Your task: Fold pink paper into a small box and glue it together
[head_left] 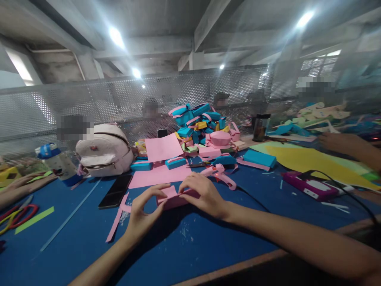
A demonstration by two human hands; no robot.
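Observation:
Low over the blue table, a small pink paper box (172, 202) sits between both hands. My left hand (146, 204) pinches its left end between thumb and fingers. Around its right end and upper edge close the fingers of my right hand (202, 194), which hide part of that side. Just beyond the right hand lies a pink glue gun (218, 174), its small light glowing orange. Pink paper strips (118, 218) are left of my left hand, next to a black phone (115, 192). A pink sheet (143, 178) lies behind the box.
A pile of blue, pink and yellow paper pieces (202, 123) rises at the back. A white backpack (104, 153), a bottle (61, 165) and scissors (22, 216) are leftward. A purple power strip (309, 186) and yellow sheets (321, 163) lie rightward. Co-workers' hands show at both sides.

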